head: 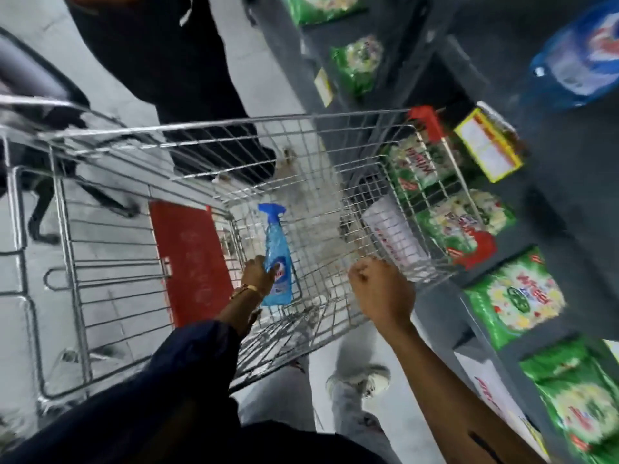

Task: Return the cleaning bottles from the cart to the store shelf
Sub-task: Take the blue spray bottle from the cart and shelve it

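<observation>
A blue spray bottle [277,242] with a blue trigger head lies inside the wire shopping cart [234,123], nozzle pointing away from me. My left hand [258,272], with a bracelet on the wrist, reaches into the cart and grips the bottle's lower body at the label. My right hand [382,289] is a closed fist at the cart's near right rim; I cannot tell whether it holds the wire. The dark store shelf [569,195] stands just right of the cart.
Green detergent bags [516,296] fill the shelf, and a blue bag [576,61] sits higher up. A white packet with red print [395,236] rests by the cart's right wall. A person in black [167,61] stands beyond the cart. The cart's red flap [187,256] is at the left.
</observation>
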Demonstrator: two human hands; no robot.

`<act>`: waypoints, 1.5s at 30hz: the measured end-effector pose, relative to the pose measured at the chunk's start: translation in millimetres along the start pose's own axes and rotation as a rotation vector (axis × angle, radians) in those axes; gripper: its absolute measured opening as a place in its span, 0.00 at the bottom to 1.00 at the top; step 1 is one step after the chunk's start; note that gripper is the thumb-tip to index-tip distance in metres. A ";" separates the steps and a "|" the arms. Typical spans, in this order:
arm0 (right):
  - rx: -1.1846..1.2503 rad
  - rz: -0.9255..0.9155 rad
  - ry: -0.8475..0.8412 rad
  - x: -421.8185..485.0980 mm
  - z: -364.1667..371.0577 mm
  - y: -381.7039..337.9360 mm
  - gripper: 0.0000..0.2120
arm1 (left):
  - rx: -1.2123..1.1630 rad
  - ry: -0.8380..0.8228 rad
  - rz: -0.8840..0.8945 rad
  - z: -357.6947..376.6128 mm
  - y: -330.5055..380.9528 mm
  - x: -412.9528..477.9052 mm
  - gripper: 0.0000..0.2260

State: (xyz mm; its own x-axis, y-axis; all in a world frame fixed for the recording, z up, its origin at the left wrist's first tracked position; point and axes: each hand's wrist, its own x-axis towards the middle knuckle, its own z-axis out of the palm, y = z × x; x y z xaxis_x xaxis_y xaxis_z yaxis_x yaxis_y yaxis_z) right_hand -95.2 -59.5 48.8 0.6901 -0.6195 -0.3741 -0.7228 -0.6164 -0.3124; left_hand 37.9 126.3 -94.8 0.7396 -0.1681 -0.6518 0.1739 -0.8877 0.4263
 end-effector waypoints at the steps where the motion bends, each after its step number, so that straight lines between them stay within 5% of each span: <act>1: -0.020 -0.005 0.015 1.1 2.7 1.2 0.13 | -0.008 -0.011 -0.015 6.1 -4.2 8.2 0.17; 8: -0.092 -0.014 0.004 6.3 5.4 -0.5 0.12 | 0.030 -0.012 -0.205 33.9 -14.4 41.2 0.27; 12: -0.052 -0.006 0.020 5.4 4.6 -0.6 0.11 | -0.051 -0.200 -0.186 24.3 -14.8 46.4 0.29; 19: 0.027 -0.024 0.044 2.3 -0.7 -5.0 0.10 | -0.177 -0.226 -0.075 16.4 19.0 18.8 0.25; 22: 0.230 0.010 0.048 2.4 -3.9 -3.7 0.11 | -0.319 -0.233 0.106 -9.5 51.5 -7.9 0.25; 27: 0.967 0.180 -0.108 3.7 -51.4 -1.0 0.19 | -0.515 -0.282 0.434 -72.4 135.3 -84.5 0.16; 30: 1.226 0.123 -0.171 -14.4 -93.0 11.9 0.17 | -0.573 -0.343 0.602 -100.9 177.9 -136.8 0.20; 36: 1.492 0.068 -0.092 -74.8 -150.0 51.8 0.20 | -0.602 -0.454 0.742 -87.0 240.5 -213.7 0.16; 45: 1.588 0.099 0.180 -124.9 -171.6 119.0 0.10 | -0.496 -0.610 0.698 -34.1 286.6 -277.9 0.11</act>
State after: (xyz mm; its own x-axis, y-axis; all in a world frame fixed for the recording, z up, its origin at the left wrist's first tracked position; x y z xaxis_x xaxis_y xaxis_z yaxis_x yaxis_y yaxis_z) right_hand -261.1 -138.9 208.2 0.5525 -0.7421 -0.3796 0.0125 0.4627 -0.8864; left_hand -95.6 -66.8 229.8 0.3497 -0.8845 -0.3090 0.1837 -0.2587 0.9483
